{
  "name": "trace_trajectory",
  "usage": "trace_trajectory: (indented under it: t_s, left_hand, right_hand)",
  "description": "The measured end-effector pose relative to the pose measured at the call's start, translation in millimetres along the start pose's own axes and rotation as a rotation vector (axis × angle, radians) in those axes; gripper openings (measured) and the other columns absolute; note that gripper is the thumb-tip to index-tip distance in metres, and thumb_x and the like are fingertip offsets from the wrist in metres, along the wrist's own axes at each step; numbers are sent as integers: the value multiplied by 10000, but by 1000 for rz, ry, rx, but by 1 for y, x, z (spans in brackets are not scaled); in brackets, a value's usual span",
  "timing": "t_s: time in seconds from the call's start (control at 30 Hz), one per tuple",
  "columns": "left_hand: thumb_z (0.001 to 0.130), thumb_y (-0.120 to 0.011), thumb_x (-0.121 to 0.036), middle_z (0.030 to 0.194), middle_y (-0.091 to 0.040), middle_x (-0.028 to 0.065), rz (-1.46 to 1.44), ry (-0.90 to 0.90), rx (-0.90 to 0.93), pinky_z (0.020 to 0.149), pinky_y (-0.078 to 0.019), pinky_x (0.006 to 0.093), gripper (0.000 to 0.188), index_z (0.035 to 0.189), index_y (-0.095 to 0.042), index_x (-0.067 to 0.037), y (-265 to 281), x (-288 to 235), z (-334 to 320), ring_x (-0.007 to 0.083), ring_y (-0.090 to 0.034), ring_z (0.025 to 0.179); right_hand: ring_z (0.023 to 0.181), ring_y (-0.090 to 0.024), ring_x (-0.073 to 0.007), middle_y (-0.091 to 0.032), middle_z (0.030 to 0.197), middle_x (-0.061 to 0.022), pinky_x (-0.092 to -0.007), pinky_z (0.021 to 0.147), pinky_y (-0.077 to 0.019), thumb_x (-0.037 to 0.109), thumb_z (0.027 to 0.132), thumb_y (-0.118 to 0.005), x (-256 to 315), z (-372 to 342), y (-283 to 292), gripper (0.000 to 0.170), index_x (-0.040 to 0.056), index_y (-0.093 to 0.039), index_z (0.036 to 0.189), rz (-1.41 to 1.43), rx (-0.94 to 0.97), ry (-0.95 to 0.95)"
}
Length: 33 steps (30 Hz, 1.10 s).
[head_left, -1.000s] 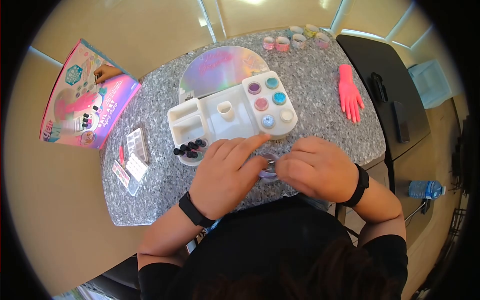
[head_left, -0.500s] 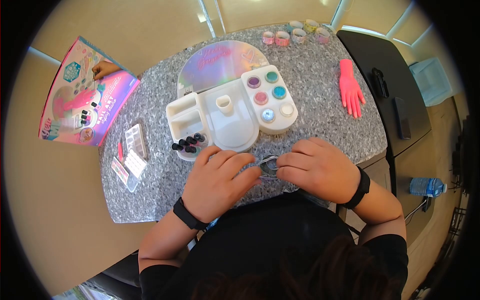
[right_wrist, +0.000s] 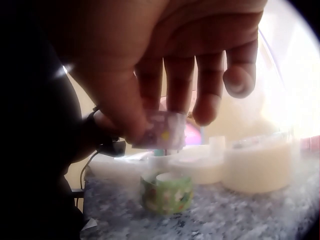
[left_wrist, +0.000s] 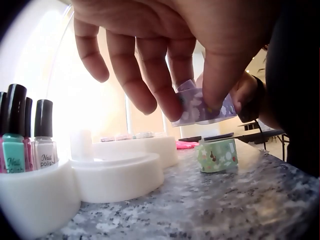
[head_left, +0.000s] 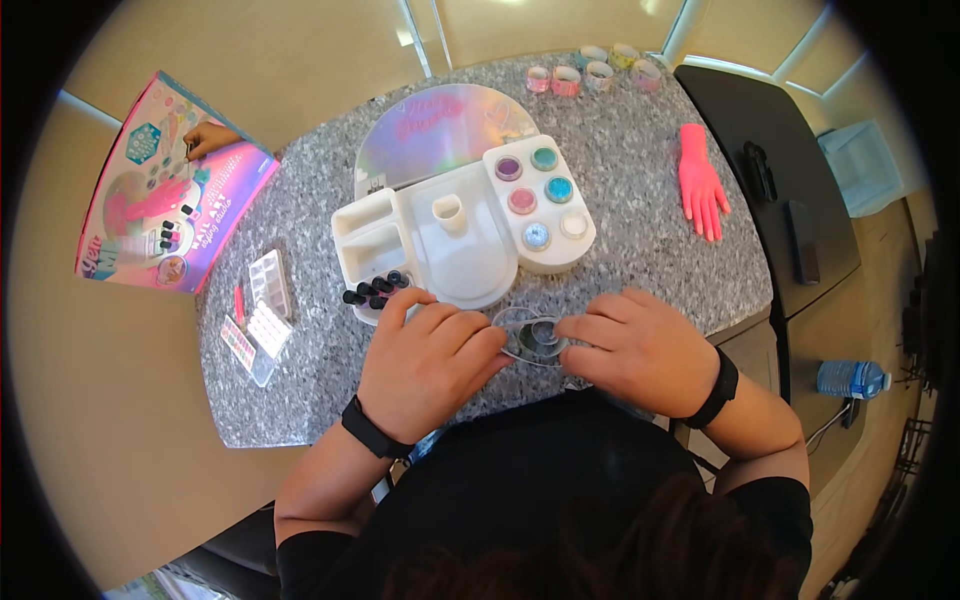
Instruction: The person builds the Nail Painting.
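Observation:
A coiled purple printed strip [left_wrist: 200, 107] spans the space between both hands, raised above the table. My left hand [head_left: 435, 350] pinches its left side between thumb and fingertips. On the opposite side, my right hand [head_left: 640, 350] pinches it the same way, other fingers hanging loosely. From above, the strip shows as overlapping loops, spread wider than a tight ring. Below it a green printed roll [left_wrist: 218, 155] with flowers and cherries stands on the speckled table, seen also in the right wrist view as a green roll [right_wrist: 166, 195].
Just ahead is a white tray [head_left: 468, 290] with glitter pots [head_left: 522, 201] and black-capped nail polish bottles [left_wrist: 44, 127]. A pink model hand [head_left: 703, 185] lies right; several printed rolls [head_left: 566, 82] stand behind. To the left are a box [head_left: 170, 200] and nail sheets [head_left: 240, 343].
The two hands have drawn apart, the left one shifting left. Between them the strip has gone from a small tight ring to wider, overlapping loops.

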<state>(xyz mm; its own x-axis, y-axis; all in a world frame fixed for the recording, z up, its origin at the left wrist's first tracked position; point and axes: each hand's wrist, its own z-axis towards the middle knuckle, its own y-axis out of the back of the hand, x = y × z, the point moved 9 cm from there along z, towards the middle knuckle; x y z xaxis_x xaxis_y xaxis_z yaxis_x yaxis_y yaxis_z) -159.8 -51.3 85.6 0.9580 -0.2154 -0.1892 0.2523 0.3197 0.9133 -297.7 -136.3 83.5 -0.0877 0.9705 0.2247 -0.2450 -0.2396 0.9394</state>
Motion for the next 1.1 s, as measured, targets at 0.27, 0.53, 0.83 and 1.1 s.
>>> trace_trajectory:
  t_s: [0.27,0.53,0.83,1.1]
  left_hand:
    - [879,-889,-295,1032,-753,-43,-6,-9,-9,1046,-477,441,234,1019,-744,-176,-7,-3,1,173,-700,992]
    - [885,-886,-290,1025,-761,-43,21,0,49,1054,-477,447,215,992,-744,-171,-15,-4,2,169,-705,991]
    - [920,-866,-388,899,-798,-6,-23,92,134,963,-506,399,289,1048,-810,-135,-27,2,0,190,-740,851]
    - [959,-829,-386,924,-813,32,-44,174,189,904,-506,393,329,1130,-824,-106,-38,8,6,219,-755,857]
  right_hand:
    - [1158,-658,-220,-698,1394,-48,-371,935,-532,170,880,-696,-5,-3,-4,93,131,-742,952,-21,81,-99]
    - [1193,-675,-234,-685,1439,-78,-380,953,-534,167,885,-691,-10,-5,-10,100,125,-760,943,-34,126,-131]
    - [1140,-677,-240,-686,1393,-58,-400,950,-539,221,882,-771,-11,-2,-17,98,145,-757,943,59,136,-167]
    - [1101,-681,-240,-680,1355,-32,-412,917,-542,252,938,-796,-12,1,-21,164,160,-740,1062,104,115,-156]
